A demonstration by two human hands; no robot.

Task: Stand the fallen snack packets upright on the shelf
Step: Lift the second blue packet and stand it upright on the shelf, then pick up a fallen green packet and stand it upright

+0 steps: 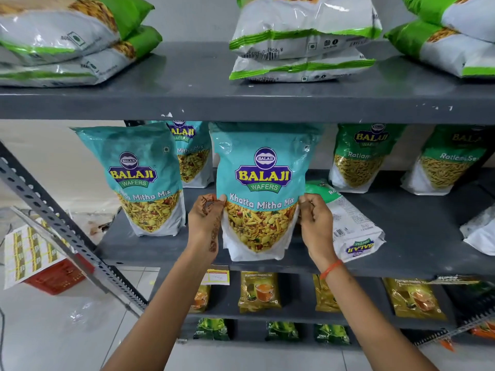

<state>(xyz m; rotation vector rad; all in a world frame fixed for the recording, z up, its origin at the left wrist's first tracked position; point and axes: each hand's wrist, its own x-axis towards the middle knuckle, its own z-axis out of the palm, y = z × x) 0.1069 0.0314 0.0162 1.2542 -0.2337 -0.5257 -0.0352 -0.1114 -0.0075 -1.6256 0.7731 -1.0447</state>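
Observation:
A teal Khatta Mitha Mix packet (261, 188) stands upright near the front edge of the grey middle shelf (417, 236). My left hand (207, 218) grips its left side and my right hand (316, 220) grips its right side. Just right of it a green-and-white packet (348, 223) lies flat on its back, top end towards me. Another teal packet (146, 178) stands upright at the left, with a third (191, 153) behind it. Two green Ratlami Sev packets (361, 159) (447, 162) stand at the back right.
The top shelf (187, 76) carries flat stacks of green-and-white packets (302, 38). A white packet (479, 231) lies at the far right of the middle shelf. Lower shelves hold yellow tea packets (258, 291). A slotted metal upright (59, 226) and a red crate (57, 277) stand at left.

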